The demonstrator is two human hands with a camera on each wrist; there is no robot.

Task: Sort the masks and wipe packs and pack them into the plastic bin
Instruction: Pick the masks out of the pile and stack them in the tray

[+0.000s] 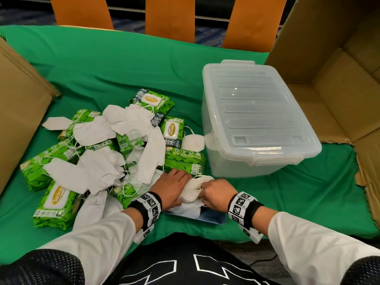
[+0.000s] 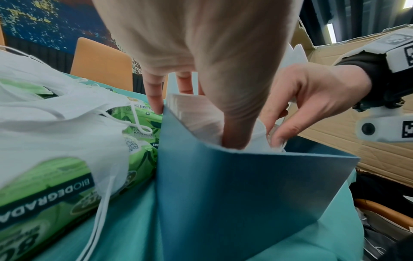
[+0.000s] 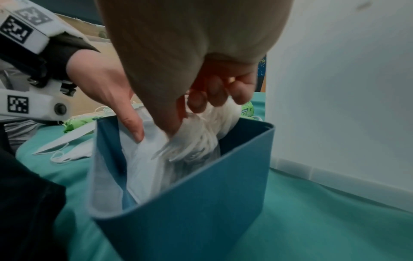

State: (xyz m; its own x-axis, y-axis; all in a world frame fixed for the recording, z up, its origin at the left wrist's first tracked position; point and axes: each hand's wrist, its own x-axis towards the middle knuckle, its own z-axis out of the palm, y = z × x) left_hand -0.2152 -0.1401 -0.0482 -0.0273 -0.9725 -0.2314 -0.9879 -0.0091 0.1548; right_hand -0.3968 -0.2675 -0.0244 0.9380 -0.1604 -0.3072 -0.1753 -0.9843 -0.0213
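A stack of white masks [image 1: 194, 187] stands in an open blue cardboard box [image 1: 213, 218] at the table's near edge. My left hand [image 1: 182, 189] grips the stack from the left, thumb down inside the blue box [image 2: 234, 194]. My right hand [image 1: 205, 193] holds it from the right, fingers curled over the bunched ear loops [image 3: 201, 141]. Left of the hands lies a mixed heap of loose masks [image 1: 127, 124] and green wipe packs [image 1: 56, 202]. The clear plastic bin [image 1: 257, 120] sits behind the right hand with its lid on.
Open cardboard boxes flank the green cloth: one at the left [image 1: 18, 112], a larger one at the right [image 1: 337, 79]. Orange chair backs [image 1: 169, 17] stand beyond the far edge. The bin's wall [image 3: 346, 88] is close to the blue box's right.
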